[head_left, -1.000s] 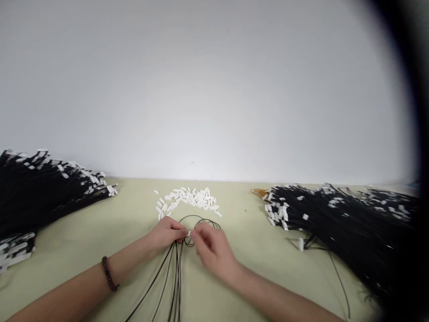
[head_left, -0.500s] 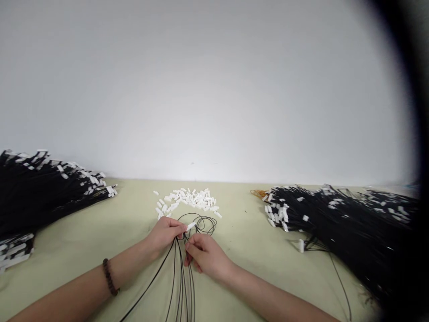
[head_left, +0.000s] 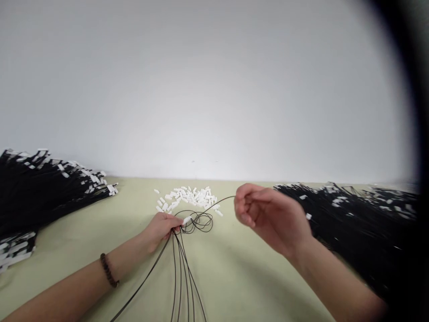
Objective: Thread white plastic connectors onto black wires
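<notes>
My left hand (head_left: pixel 161 227) rests on the pale green table (head_left: pixel 100 232), pinching a bunch of thin black wires (head_left: pixel 182 273) and a small white connector (head_left: pixel 187 219) at its fingertips. The wires loop into coils (head_left: pixel 198 221) just beyond the fingers and trail back toward me. My right hand (head_left: pixel 268 217) is raised to the right, fingers closed on the end of one black wire (head_left: pixel 219 202) that stretches from the coils. A heap of loose white connectors (head_left: pixel 187 199) lies behind the coils.
A big pile of black wires with white connectors (head_left: pixel 43 188) covers the table's left side. Another such pile (head_left: pixel 355 219) fills the right side, partly behind my right hand. A plain white wall stands behind the table. A bead bracelet (head_left: pixel 107 270) circles my left wrist.
My right hand has lifted off the bundle and pulled one wire up and to the right. The left hand keeps its grip and has hardly moved.
</notes>
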A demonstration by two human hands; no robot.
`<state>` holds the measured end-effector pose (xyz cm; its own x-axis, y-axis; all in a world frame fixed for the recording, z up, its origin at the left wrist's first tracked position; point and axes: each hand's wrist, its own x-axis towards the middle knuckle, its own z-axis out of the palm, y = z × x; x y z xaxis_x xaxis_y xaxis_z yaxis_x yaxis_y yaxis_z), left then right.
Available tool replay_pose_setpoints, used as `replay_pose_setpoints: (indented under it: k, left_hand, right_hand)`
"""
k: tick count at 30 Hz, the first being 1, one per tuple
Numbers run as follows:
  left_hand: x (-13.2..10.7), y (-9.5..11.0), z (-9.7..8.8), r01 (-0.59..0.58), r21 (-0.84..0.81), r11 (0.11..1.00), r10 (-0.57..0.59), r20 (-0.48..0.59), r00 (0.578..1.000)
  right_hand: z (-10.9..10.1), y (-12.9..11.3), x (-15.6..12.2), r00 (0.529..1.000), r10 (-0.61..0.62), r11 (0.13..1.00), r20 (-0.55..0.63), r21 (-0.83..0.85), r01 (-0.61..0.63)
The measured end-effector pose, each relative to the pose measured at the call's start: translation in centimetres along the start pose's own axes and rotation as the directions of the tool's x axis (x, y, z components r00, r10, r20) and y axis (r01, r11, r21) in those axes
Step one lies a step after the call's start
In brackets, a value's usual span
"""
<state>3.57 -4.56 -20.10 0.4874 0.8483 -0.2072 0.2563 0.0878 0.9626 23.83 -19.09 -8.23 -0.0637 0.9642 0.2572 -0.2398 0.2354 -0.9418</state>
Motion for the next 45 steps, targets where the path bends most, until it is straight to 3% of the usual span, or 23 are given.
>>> replay_pose_setpoints:
  k: [3,6,9,12,14,16,19,21,32,45]
  left_hand:
    - [-0.1,0.0,-0.1,0.001,0.005,1.000,-0.001,0.012,1.000]
    - [-0.1,0.0,-0.2,0.008,0.003,1.000,-0.008,0.013,1.000]
    - [-0.1,0.1,-0.1,0.010,0.009,1.000,-0.010,0.023,1.000]
    - [-0.1,0.2,-0.1,0.014,0.016,1.000,-0.015,0.032,0.999]
    - [-0.1,0.1,0.0,0.028,0.016,0.999,-0.028,0.023,0.999]
    - [0.0,0.1,0.0,0.033,0.020,0.999,-0.034,0.015,0.999]
    - [0.1,-0.1,0.0,0.020,0.023,1.000,-0.020,0.019,1.000]
    - [0.1,0.0,0.1,0.015,0.019,1.000,-0.015,0.021,1.000]
    - [-0.2,0.1,0.1,0.007,0.030,1.000,-0.008,0.022,1.000]
    - [0.1,-0.4,0.0,-0.031,0.095,0.995,0.027,0.048,0.998]
  right_hand:
    - [-1.2,-1.1,-0.2,0.967,-0.200,0.974,-0.159,-0.139,0.179]
    - [-2.2,-1.0,0.3,0.903,-0.322,0.931,-0.283,-0.265,0.249]
    - [-3.0,-0.3,1.1,0.870,-0.396,0.899,-0.293,-0.317,0.302]
    - [-3.2,2.3,1.8,0.854,-0.458,0.806,-0.246,-0.520,0.282]
    - [-2.9,5.3,2.1,0.893,-0.418,0.688,-0.164,-0.699,0.194]
    - [-2.1,9.0,2.1,0.958,-0.280,0.610,-0.063,-0.782,0.127]
    - [-0.9,13.5,1.7,0.997,-0.064,0.629,-0.031,-0.777,0.016]
    - [-0.5,15.1,1.4,0.999,-0.013,0.649,-0.032,-0.761,-0.016]
    - [-0.9,15.8,1.5,1.000,0.016,0.606,0.018,-0.796,0.005]
    - [-1.0,16.1,1.7,0.999,0.035,0.603,-0.005,-0.797,-0.026]
